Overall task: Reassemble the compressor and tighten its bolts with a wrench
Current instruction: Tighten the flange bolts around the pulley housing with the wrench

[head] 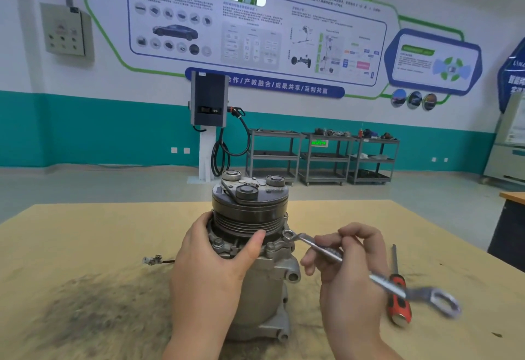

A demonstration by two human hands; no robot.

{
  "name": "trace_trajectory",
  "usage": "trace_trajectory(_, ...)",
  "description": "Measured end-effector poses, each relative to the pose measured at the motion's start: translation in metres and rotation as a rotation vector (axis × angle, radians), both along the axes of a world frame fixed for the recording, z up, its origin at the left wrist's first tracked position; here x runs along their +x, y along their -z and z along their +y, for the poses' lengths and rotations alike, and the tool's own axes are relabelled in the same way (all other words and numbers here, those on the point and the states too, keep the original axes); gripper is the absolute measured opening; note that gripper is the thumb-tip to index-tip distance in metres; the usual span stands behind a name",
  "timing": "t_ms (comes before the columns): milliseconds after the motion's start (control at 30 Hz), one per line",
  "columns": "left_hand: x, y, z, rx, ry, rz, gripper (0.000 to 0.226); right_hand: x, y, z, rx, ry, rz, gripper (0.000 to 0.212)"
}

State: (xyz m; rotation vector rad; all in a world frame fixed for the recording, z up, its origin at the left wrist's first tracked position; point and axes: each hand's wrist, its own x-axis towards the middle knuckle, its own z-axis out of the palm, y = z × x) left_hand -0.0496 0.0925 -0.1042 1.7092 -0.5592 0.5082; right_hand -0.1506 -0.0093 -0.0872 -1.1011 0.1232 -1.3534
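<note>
A tan wooden surface (85, 234) fills the lower part of the view, smudged with a dark grey stain at its near left. Left of centre, a small metal connector (152, 260) on a thin wire lies on the surface. At the centre the compressor (251, 234) stands upright on the surface, its silver body below and its black grooved pulley on top. The left hand (211, 257) grips the compressor just under the pulley, fingers curled round the far side and thumb pressed across the front. Just right of the compressor, the right hand (345, 260) pinches the shaft of a silver wrench (326, 251) between thumb and curled fingers. The wrench's small ring end sits at a bolt on the compressor's flange; its larger ring end juts out to the right, blurred. Further right, a screwdriver (397, 288) with a red and black handle lies on the surface, partly under the wrench.
</note>
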Motion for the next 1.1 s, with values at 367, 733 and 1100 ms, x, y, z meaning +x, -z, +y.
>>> trace_trajectory(367, 0.013, -0.001, 0.01, 0.01, 0.084, 0.062, 0.072, -0.001, -0.031, -0.029, 0.106, -0.125, 0.123, 0.029)
trace_trajectory(733, 0.032, 0.002, 0.018, 0.311, 0.244, 0.065, 0.094, 0.009, -0.023, -0.044, 0.213, -0.269, 0.134, 0.025)
trace_trajectory(1100, 0.025, -0.007, 0.023, 0.282, 0.296, 0.166, 0.083, 0.001, -0.02, -0.029, 0.181, -0.151, -0.103, 0.025)
